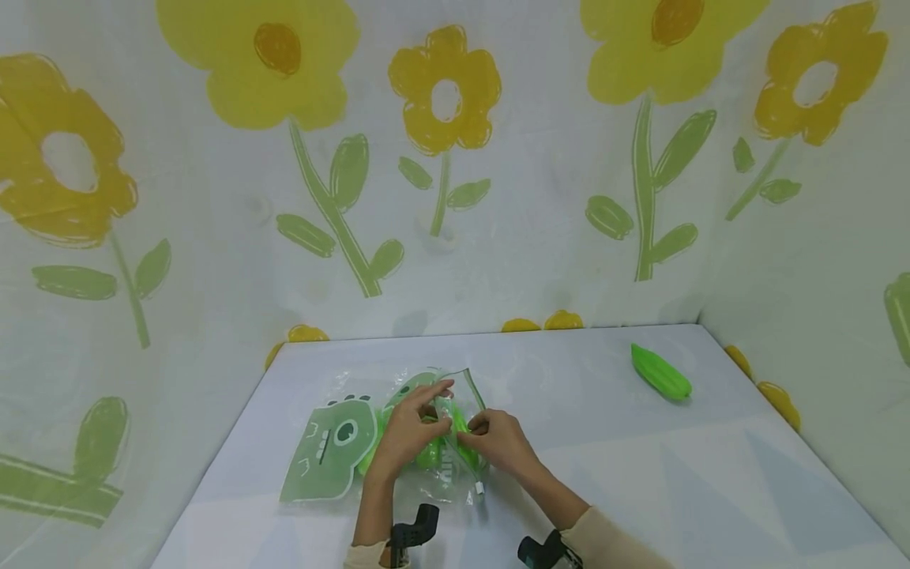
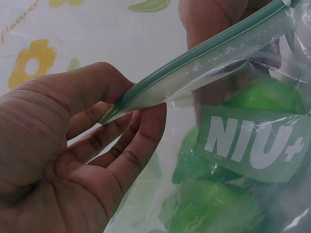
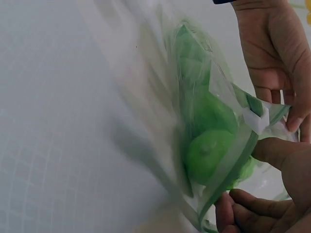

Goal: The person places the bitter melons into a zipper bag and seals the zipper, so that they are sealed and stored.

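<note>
A clear zip bag with a green zip edge lies between my hands. Bright green rounded things show through its plastic, and a green label on it reads "NIU+". My left hand pinches the zip edge between thumb and fingers. On the other side my right hand pinches the bag's edge with thumb and fingertips. A white slider sits on the zip, near both hands. Left of my left hand lies a pale green one-eyed cartoon print, apparently on clear plastic.
A bright green, long, ridged vegetable-like item lies alone at the back right of the white table. A flower-printed sheet hangs behind the table and along both sides.
</note>
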The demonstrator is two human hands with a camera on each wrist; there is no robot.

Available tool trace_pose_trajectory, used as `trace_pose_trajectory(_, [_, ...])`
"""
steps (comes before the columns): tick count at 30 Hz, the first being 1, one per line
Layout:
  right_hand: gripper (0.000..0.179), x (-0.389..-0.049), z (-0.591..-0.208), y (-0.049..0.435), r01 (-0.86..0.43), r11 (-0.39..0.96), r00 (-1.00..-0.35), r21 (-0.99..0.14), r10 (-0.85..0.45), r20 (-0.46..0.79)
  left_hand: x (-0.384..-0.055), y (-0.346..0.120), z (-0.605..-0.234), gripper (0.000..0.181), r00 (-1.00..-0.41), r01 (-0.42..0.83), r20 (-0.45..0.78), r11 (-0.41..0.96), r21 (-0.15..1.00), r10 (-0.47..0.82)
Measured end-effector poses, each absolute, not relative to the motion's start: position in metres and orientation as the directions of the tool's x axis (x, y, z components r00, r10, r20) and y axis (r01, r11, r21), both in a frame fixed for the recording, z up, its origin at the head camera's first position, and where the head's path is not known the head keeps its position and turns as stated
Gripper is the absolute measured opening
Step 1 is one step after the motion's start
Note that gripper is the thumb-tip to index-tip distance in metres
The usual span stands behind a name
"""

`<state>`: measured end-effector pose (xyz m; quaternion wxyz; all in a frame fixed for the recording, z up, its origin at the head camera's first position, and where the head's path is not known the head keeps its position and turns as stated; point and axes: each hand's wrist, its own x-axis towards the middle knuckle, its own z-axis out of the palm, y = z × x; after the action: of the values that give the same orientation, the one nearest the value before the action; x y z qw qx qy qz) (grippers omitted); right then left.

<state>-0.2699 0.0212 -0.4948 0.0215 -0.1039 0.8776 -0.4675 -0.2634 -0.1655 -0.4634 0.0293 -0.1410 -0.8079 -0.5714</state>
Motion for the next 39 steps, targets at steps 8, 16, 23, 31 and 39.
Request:
trace_pose_trajectory(8, [0.023,-0.269,-0.495,0.013,-0.195,0.498,-0.965,-0.845,-0.251,0.075,-0.263,-0.165,-0.463,0.056,-0.962,0.254,0.198,0.338,0.907,0.19])
trace_pose_trajectory(16, [0.025,-0.271,-0.491,0.021,-0.281,0.517,-0.927,-0.809,-0.363,0.09,-0.265,-0.164,-0.461,0.058,-0.96,0.259,0.203,0.329,0.908,0.193])
trace_pose_trajectory(23, [0.024,-0.272,-0.495,0.042,-0.318,0.535,-0.914,-0.783,-0.392,0.103,-0.264,-0.164,-0.464,0.058,-0.963,0.241,0.182,0.332,0.912,0.198])
trace_pose_trajectory(31, [0.017,-0.278,-0.48,0.074,-0.356,0.608,-0.932,-0.71,-0.29,0.219,-0.263,-0.165,-0.465,0.058,-0.965,0.241,0.189,0.322,0.915,0.184])
trace_pose_trajectory(39, [0.019,-0.289,-0.474,0.118,-0.314,0.721,-0.949,-0.618,-0.209,0.237,-0.263,-0.164,-0.466,0.058,-0.965,0.24,0.186,0.34,0.909,0.184])
